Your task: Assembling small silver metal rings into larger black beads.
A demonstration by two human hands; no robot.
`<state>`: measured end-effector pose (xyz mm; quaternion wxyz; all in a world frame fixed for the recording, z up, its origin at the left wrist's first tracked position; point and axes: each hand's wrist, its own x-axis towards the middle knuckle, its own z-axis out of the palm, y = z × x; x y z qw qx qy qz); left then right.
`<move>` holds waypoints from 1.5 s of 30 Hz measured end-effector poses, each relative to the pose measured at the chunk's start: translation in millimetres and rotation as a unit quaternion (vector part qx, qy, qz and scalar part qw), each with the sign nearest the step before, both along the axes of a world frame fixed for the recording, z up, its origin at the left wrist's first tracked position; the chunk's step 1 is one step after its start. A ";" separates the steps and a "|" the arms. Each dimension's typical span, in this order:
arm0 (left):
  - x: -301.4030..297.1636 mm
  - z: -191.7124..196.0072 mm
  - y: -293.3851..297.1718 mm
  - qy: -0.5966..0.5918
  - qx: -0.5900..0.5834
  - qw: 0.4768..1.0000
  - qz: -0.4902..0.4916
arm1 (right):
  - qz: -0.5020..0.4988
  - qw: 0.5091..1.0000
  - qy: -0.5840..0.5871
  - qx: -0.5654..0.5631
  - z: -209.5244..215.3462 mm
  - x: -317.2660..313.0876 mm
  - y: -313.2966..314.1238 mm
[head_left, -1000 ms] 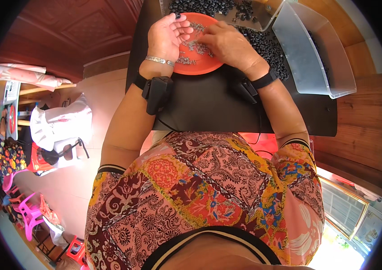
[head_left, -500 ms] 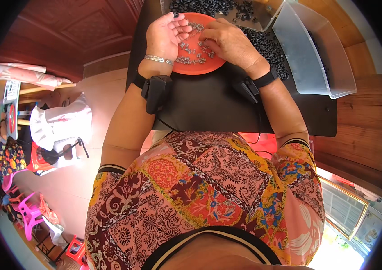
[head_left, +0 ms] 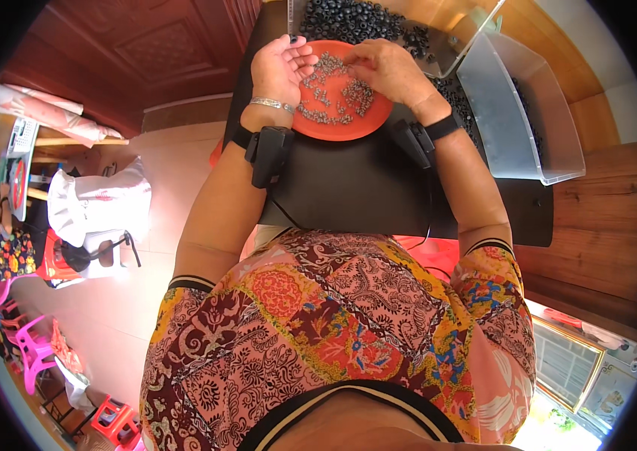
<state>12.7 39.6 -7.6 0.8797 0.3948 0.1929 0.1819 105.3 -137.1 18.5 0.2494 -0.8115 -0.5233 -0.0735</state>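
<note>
Though blurry: round orange plate (head_left: 348, 124), seemingly metallic bits (head_left: 333, 94).

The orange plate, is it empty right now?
No, the orange plate holds many small silvery metal parts scattered across it, with both hands over it.

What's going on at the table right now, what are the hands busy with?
A person is bent over a black table with both hands on an orange plate of small silvery metal parts. The left hand lies palm up at the plate's left rim, and the right hand reaches in from the right, its fingers down among the parts. Behind the plate lies a heap of black rings; a clear plastic bin stands to the right.
</note>
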 end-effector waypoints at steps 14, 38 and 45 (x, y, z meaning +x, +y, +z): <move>3.5 -1.2 -0.3 0.003 -0.001 1.000 0.004 | 0.175 0.976 0.057 -0.116 2.1 -22.2 8.8; 1.3 -2.0 -5.0 0.029 0.010 0.999 -0.035 | 0.170 0.983 -0.010 -0.074 -9.0 -27.7 -0.9; 2.5 -3.0 -7.3 -0.002 0.008 0.998 -0.066 | 0.113 0.990 -0.048 -0.075 -12.4 -37.8 2.4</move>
